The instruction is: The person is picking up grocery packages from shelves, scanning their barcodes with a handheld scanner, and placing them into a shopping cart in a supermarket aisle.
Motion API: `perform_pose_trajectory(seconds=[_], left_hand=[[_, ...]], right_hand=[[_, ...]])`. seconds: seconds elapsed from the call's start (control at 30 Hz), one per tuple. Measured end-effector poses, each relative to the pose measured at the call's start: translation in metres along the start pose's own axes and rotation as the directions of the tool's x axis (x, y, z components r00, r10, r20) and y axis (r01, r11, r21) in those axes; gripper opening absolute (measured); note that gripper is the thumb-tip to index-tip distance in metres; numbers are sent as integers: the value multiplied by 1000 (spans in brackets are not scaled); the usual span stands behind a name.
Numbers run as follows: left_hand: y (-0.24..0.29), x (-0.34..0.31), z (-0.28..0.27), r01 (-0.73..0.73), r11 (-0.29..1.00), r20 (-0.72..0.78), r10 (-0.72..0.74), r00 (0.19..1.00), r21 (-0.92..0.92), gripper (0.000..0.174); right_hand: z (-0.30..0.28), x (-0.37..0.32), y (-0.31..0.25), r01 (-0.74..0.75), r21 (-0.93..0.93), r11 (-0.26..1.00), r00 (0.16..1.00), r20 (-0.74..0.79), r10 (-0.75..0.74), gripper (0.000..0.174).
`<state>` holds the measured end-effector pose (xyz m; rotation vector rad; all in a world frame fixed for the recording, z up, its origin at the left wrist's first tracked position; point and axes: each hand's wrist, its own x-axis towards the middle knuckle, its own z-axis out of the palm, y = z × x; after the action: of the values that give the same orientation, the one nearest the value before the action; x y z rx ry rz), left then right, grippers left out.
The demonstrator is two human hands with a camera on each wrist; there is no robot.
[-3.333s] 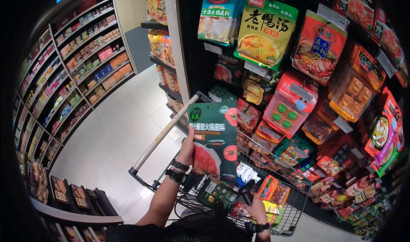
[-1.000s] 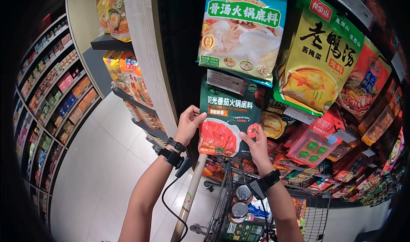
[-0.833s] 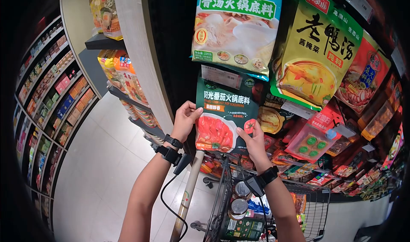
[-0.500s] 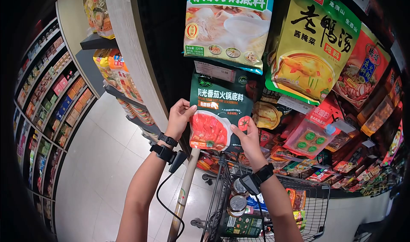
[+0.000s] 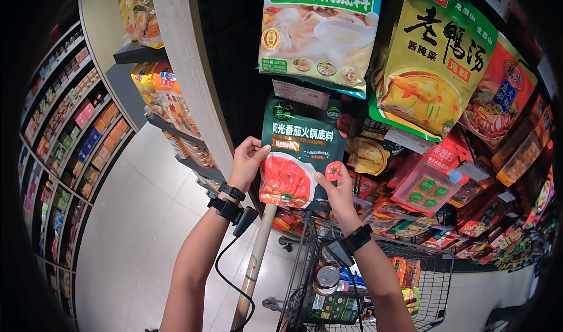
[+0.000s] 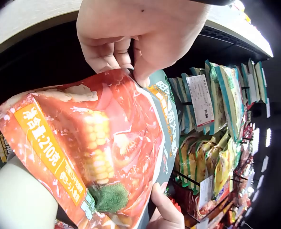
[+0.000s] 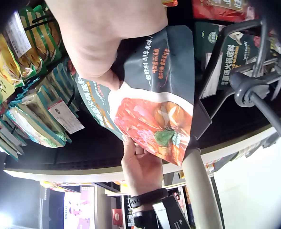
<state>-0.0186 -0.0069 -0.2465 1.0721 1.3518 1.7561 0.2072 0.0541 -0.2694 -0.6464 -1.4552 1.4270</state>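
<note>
A dark green pouch of tomato hot pot seasoning (image 5: pixel 291 176) is held up in front of the hanging rack, its printed front facing me. My left hand (image 5: pixel 247 166) pinches its left edge between thumb and fingers. On the right side, my right hand (image 5: pixel 340 196) grips the lower part, thumb on the front beside the tomato picture. The left wrist view shows the pouch (image 6: pixel 126 138) from close by, its lower panel bulging. In the right wrist view the right thumb lies across the pouch front (image 7: pixel 154 114), while the other fingers are hidden behind it.
A blue bone-broth packet (image 5: pixel 319 36) and a yellow-green duck soup packet (image 5: pixel 437 68) hang above. Below right stands a wire shopping cart (image 5: pixel 434 288) with jars (image 5: pixel 326 277) and packets inside; its pale handle (image 5: pixel 253 267) runs beneath the hands. A shelf post (image 5: pixel 190 56) rises at left.
Earlier the left hand alone held the pouch over the cart, with the right hand low by the cart. Both hands now hold it before the rack, seen closer. Over the last second it barely shifts.
</note>
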Motion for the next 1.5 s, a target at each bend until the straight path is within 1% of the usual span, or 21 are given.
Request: perform_pose_trajectory(seconds=[0.13,0.23,0.3,0.33,0.4,0.43,0.47,0.53,0.57,0.6,0.7,0.73,0.8,0.93,1.07,1.17,1.2,1.3,1.33,1.43,1.5], left_hand=[[1,0,-1,0,1000,-28,-1,1000,-21,12],[1,0,3,-53,998,-65,50,997,-38,11],[-2,2,7,-115,992,-162,107,981,-44,14],[-3,2,10,-114,993,-162,105,981,-44,14],[-3,0,15,-163,981,-253,184,950,103,24],[-3,-2,14,-174,961,-197,218,956,216,39],[-3,-6,16,-173,961,-198,216,956,216,39],[2,-14,22,-226,867,-167,328,930,444,51],[5,-18,22,-224,826,-118,328,937,518,60],[11,-23,24,-221,826,-121,327,937,519,60],[30,-32,31,-383,614,37,499,866,690,62],[39,-30,35,-383,614,37,499,866,690,62],[57,-23,44,-502,323,277,544,792,802,58],[64,5,66,-533,190,361,548,755,825,50],[67,26,75,-564,170,394,556,732,808,41],[62,41,79,-591,127,382,652,655,797,30],[60,42,79,-601,127,392,650,651,789,30],[58,43,77,-570,209,341,623,704,794,31],[57,43,77,-590,237,328,646,689,772,32],[56,39,73,-600,253,326,650,687,759,32],[53,36,70,-588,285,350,583,733,758,39]], right_hand=[[9,5,-15,-3,27,1000,1000,15,3,21],[15,10,-24,1,65,998,1000,6,-1,20],[13,14,-22,32,-24,999,999,20,-31,21],[15,16,-22,30,-24,999,999,20,-30,21],[21,19,-21,95,39,995,995,10,-96,21],[24,20,-22,94,38,995,995,10,-94,21],[25,20,-23,113,24,993,994,-2,-113,21],[26,21,-20,133,12,991,991,-12,-133,20],[24,22,-15,152,-36,988,988,-13,-153,21],[24,22,-15,170,-84,982,985,-13,-172,21],[26,21,-16,205,-81,975,978,-17,-207,21],[26,22,-16,204,-80,976,978,-16,-206,21],[25,22,-17,197,-94,976,980,-11,-199,21],[32,21,-23,173,-6,985,983,-57,-173,21],[23,28,-11,175,-96,980,983,-32,-179,24],[20,33,-14,220,-116,969,970,-78,-230,23],[17,34,-16,222,-156,962,969,-73,-235,23],[9,37,-11,221,-233,947,968,-66,-242,22],[7,38,-9,222,-265,938,969,-48,-243,22],[6,36,1,240,-224,945,967,-33,-253,24],[9,30,6,222,-180,958,970,-60,-236,25]])
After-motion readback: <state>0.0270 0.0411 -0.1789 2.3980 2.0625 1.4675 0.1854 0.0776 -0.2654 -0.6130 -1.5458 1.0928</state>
